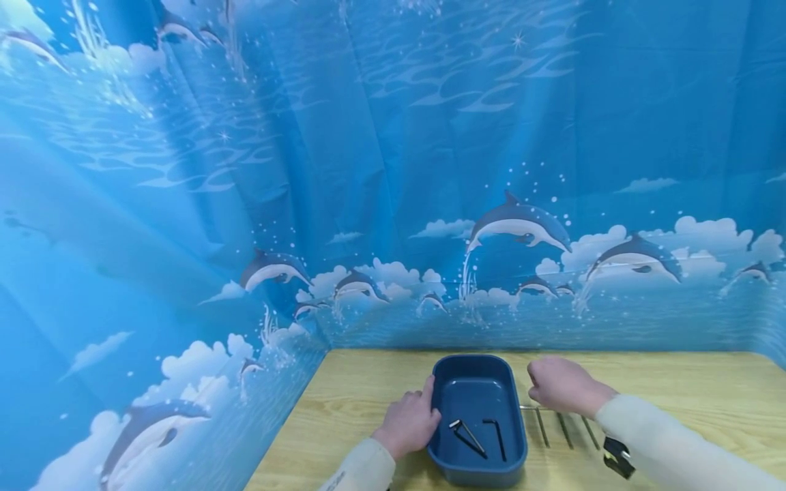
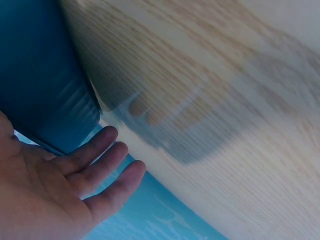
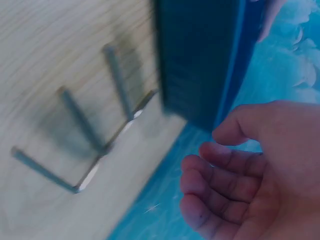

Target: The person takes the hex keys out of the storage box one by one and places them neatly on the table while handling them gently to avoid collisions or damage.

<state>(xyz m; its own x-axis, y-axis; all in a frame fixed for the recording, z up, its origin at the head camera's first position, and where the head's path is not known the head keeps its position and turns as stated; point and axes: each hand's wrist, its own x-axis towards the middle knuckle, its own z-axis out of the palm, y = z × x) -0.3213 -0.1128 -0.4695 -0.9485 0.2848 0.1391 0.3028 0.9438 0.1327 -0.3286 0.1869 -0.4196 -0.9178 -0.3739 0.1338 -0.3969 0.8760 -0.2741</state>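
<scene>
A blue rectangular bin [image 1: 479, 474] stands on the table. Inside it lie a black hex key [image 1: 500, 443] and, to its left, a crossed pair of hex keys [image 1: 469, 440], one dark and one silvery. Against the bin's left rim rests my left hand [image 1: 408, 419], thumb and index finger touching it. In the left wrist view the other fingers [image 2: 112, 192] extend beside the wall. My right hand [image 1: 568, 385] hovers right of the bin, fingers loosely curled around nothing in the right wrist view. Below it, three L-shaped hex keys [image 3: 82, 120] form a row on the table.
The wooden table [image 1: 362, 372] ends at the back against a blue dolphin-print curtain [image 1: 393, 170], which also covers the left side. A black device [image 1: 617, 457] is strapped to the right wrist.
</scene>
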